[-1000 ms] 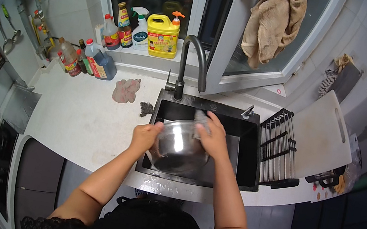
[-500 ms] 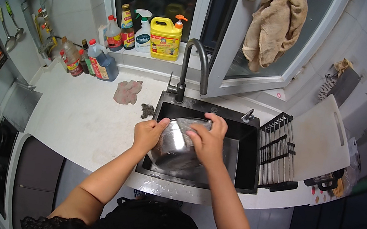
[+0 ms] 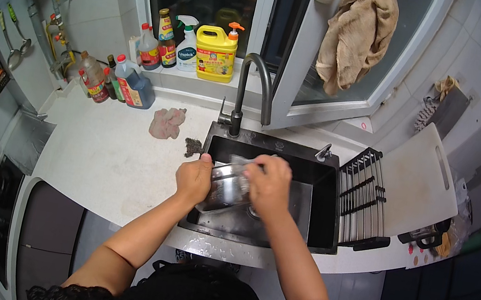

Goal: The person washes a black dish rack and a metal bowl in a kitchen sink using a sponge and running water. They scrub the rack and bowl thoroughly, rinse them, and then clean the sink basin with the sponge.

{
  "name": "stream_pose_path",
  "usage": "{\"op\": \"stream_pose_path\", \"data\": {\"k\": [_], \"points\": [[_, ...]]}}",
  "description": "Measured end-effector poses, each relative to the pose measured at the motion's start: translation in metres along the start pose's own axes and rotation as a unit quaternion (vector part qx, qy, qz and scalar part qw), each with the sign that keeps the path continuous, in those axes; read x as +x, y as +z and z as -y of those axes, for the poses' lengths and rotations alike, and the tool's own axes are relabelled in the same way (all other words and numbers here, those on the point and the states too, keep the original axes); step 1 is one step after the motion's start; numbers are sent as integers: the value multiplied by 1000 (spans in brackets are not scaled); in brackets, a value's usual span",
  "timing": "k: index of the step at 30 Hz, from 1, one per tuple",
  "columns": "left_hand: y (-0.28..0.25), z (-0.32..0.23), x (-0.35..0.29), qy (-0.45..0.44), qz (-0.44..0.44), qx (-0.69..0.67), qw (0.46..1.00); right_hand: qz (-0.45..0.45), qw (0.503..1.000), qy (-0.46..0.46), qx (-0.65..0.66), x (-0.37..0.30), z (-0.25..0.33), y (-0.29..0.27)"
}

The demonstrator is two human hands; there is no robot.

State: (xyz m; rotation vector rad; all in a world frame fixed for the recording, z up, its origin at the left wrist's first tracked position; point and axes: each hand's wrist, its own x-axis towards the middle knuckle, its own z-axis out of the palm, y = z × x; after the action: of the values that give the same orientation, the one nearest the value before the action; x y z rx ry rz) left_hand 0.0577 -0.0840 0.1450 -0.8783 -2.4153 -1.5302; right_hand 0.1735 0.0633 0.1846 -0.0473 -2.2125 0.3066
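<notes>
A shiny stainless steel pot is tilted over the black sink. My left hand grips the pot's left side, thumb up along the rim. My right hand is closed at the pot's right edge, fingers curled around a pale grey cloth pressed to the metal. Motion blurs the cloth and part of the pot, so the cloth's edges are hard to make out.
A dark faucet rises behind the sink. Left of it lie a dark scouring pad and a pinkish rag. Bottles and a yellow jug line the sill. To the right stand a drying rack and a white cutting board.
The pot has turned and tipped, now showing a narrower side. My right hand has moved slightly down and closed its fingers more. My left hand keeps its hold.
</notes>
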Motion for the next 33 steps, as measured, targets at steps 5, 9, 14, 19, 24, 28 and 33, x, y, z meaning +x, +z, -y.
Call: {"op": "stream_pose_path", "data": {"k": [5,9,14,19,24,28,33], "points": [[-2,5,-2,-50,41,-39,997,-2,1000,20,17,0,7,0],[-6,5,-3,-70,69,-39,994,-4,997,77,31,-18,-5,4],[6,9,-5,-67,110,-10,992,8,1000,2,-15,-10,31,19],[-7,-3,3,-62,81,-112,988,-7,989,139,44,-19,-20,-2],[7,0,-2,-112,82,-110,984,-30,997,47,46,-16,10,14],[8,8,-4,-98,51,-188,976,-40,995,77,43,-4,27,11],[-3,27,-5,-196,60,-393,896,-142,875,368,281,-40,-54,8]]}}
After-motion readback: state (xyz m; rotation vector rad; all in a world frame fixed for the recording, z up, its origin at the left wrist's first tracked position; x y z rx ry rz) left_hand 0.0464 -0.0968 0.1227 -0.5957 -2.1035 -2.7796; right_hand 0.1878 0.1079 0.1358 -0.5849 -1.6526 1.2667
